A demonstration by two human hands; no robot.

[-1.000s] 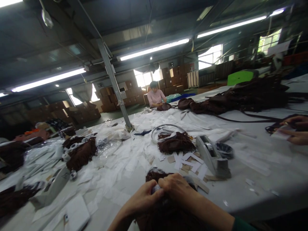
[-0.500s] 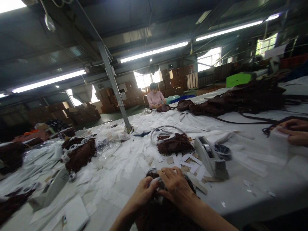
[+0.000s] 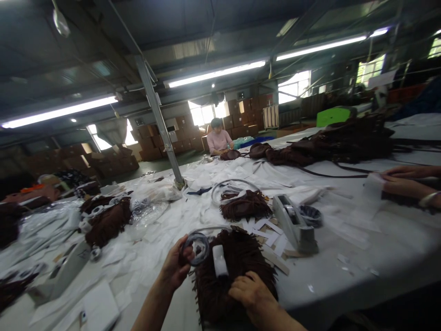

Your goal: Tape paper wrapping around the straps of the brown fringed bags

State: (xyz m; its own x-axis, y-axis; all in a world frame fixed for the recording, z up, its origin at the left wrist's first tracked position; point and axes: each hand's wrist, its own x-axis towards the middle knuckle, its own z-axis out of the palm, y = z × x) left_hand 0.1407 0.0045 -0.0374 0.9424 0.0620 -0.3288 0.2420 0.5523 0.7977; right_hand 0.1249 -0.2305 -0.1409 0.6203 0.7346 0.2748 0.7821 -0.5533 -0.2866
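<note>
A dark brown fringed bag [image 3: 237,276] lies on the white counter [image 3: 361,266] at its near edge, right in front of the person. The left hand [image 3: 174,269] is closed around a glossy ring [image 3: 196,248], thumb on one side and fingers on the other, and holds it up at the bag's upper left corner. Whether this ring is a tape roll or a wrapped fitting of the bag is not clear. A small white wrapped tab [image 3: 219,260] stands on the bag just beside the ring. The right hand [image 3: 251,291] rests on the bag's lower part with its fingers bent onto the fringe. I cannot tell whether it grips the strands or only presses them.

Behind the bag lie loose white paper strips [image 3: 267,226], and to their right a grey tape dispenser [image 3: 292,223]. A second fringed bag [image 3: 245,205] sits farther back, and a third [image 3: 108,221] lies to the left among plastic wrappers. At the right edge a co-worker's hands [image 3: 406,186] hold a white sheet. A heap of dark bags [image 3: 337,140] fills the far right of the counter. A seated person in pink [image 3: 218,139] works at the far end.
</note>
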